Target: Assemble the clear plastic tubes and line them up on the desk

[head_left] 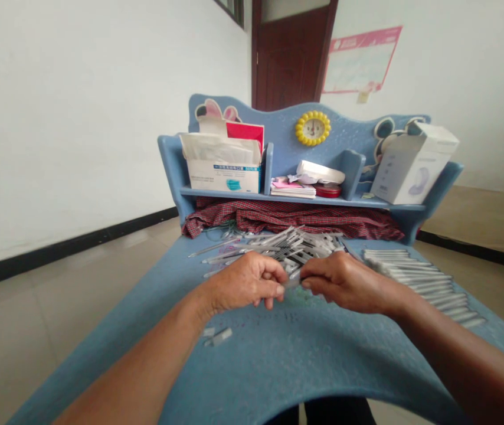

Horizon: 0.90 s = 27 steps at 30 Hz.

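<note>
Both ends of a short translucent piece, perhaps a pen cap though blurred, are pinched: the left hand grips one, the right hand the other. It sits over the blue desk, just in front of the pen pile. A slack fingertip could let it drop among them. Its long axis seems to run left to right; which way it points, I cannot tell.

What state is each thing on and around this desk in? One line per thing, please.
Left hand: grip closed on small translucent piece
Right hand: grip closed on same piece
Pen-like sticks: loosely heaped
Row of sticks: side by side
Loose pieces: lying down
Mask box: open
Checked cloth: bunched
Door: seems shut
</note>
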Each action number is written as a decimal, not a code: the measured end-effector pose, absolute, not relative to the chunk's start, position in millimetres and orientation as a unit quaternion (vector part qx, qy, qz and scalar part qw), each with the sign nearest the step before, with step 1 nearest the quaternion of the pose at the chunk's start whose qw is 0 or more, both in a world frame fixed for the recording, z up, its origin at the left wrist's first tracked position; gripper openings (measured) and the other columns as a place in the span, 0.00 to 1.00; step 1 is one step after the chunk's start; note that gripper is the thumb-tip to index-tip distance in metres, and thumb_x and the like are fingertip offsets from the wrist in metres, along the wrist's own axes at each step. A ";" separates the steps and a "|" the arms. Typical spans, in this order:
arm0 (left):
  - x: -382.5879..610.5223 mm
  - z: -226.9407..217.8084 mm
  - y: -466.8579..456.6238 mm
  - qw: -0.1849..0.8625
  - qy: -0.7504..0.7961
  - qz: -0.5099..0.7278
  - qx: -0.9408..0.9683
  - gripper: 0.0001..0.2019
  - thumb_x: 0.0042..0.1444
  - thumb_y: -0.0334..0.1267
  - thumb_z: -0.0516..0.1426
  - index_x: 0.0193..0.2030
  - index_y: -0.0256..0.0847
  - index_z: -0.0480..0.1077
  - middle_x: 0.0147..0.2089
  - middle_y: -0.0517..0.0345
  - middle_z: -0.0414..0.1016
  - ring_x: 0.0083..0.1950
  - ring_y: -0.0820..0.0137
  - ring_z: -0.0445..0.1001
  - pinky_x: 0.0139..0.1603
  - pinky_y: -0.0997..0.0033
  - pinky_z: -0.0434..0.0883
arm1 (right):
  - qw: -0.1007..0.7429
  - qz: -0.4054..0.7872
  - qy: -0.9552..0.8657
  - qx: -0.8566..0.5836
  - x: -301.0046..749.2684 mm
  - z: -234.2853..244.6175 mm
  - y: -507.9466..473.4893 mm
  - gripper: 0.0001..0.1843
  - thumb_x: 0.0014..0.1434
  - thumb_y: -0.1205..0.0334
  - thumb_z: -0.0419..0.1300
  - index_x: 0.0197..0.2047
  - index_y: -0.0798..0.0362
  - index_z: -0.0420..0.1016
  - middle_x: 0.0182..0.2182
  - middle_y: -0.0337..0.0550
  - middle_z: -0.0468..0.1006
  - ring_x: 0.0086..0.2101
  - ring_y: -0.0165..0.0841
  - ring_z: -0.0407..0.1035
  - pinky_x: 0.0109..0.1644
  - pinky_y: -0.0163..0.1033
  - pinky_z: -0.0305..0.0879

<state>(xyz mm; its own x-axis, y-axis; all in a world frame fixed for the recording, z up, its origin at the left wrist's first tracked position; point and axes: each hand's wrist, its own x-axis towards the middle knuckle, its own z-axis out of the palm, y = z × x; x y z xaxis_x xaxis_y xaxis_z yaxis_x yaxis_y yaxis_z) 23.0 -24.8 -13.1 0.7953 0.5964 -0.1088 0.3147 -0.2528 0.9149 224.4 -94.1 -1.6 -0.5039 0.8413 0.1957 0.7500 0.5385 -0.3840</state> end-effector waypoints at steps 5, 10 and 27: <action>22.8 -13.8 -23.8 0.537 0.294 0.144 0.778 0.07 0.46 0.33 0.57 0.34 0.34 0.68 0.27 0.59 0.74 0.23 0.76 0.70 0.20 0.79 0.60 | 0.223 0.281 -0.799 -0.483 225.4 -9.8 -86.6 0.17 0.62 0.56 0.48 0.26 0.57 0.66 0.20 0.37 0.68 0.18 0.23 0.62 0.22 0.28 0.56; 23.1 -14.6 -22.9 0.535 0.294 0.161 0.776 0.07 0.47 0.34 0.56 0.34 0.35 0.68 0.28 0.59 0.74 0.23 0.76 0.70 0.20 0.79 0.61 | 0.292 0.343 -0.764 -0.462 233.1 -18.5 -81.1 0.14 0.58 0.52 0.54 0.37 0.56 0.68 0.23 0.37 0.69 0.19 0.25 0.64 0.22 0.29 0.59; 28.9 -19.0 -21.0 0.536 0.310 0.141 0.773 0.07 0.46 0.35 0.58 0.32 0.35 0.69 0.27 0.60 0.74 0.23 0.76 0.70 0.20 0.79 0.62 | 0.339 0.332 -0.755 -0.453 231.7 -33.7 -82.8 0.13 0.59 0.54 0.53 0.30 0.56 0.66 0.20 0.35 0.67 0.18 0.23 0.62 0.21 0.28 0.58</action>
<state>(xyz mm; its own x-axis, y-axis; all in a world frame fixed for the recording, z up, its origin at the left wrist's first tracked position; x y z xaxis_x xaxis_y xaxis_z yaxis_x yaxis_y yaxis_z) 28.9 -21.0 -19.0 0.7683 0.6301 -0.1130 0.3269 -0.2345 0.9155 231.7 -82.8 -33.7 -0.3594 0.9091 0.2105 0.4589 0.3686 -0.8084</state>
